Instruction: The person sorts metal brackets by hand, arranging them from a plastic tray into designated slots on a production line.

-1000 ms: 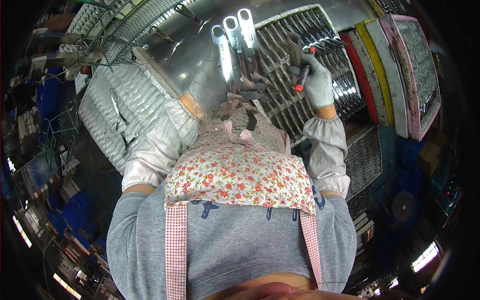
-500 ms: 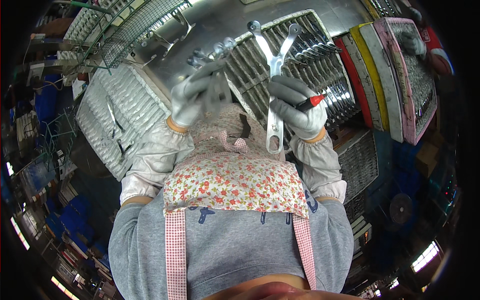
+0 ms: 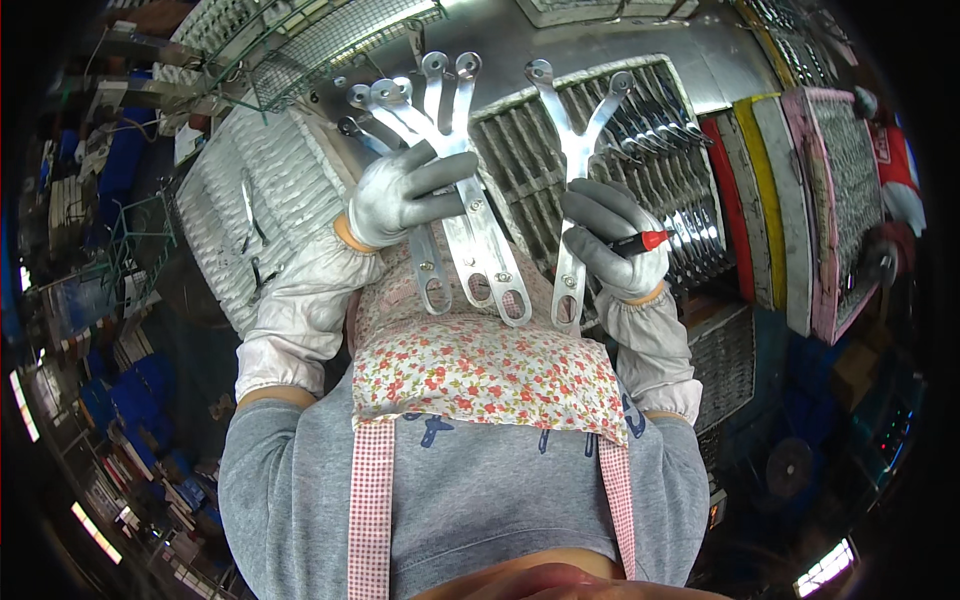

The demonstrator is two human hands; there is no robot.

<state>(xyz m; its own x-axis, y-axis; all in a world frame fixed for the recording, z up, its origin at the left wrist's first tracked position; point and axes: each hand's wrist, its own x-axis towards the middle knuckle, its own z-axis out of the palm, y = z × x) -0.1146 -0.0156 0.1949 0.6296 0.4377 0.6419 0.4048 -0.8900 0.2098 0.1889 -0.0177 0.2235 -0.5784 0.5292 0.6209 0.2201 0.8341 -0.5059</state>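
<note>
My left hand [image 3: 385,205], in a white and grey glove, is closed on several Y-shaped metal brackets [image 3: 490,258], fanned out with forked ends pointing away and slotted ends towards my apron. In my gloved right hand [image 3: 625,255] is a single Y-shaped metal bracket [image 3: 577,148], held upright by its stem. The same hand also grips a marker [image 3: 652,240] with a red end and a dark body. The two sets of brackets are side by side and apart, above the apron's floral front [image 3: 480,375].
Beyond my hands lies a ridged tray [image 3: 515,175] with shiny metal parts along its right. A paler ridged tray [image 3: 225,215] with a few parts is at left. A green wire basket [image 3: 340,55] stands at far left. Trays stand on edge at right, a pink one [image 3: 825,215] outermost, near another person's gloved hand.
The brackets in my left hand have swung from a blurred, edge-on bunch to a fan with their faces and slotted ends showing. My right hand keeps its bracket and marker. The view has shifted slightly.
</note>
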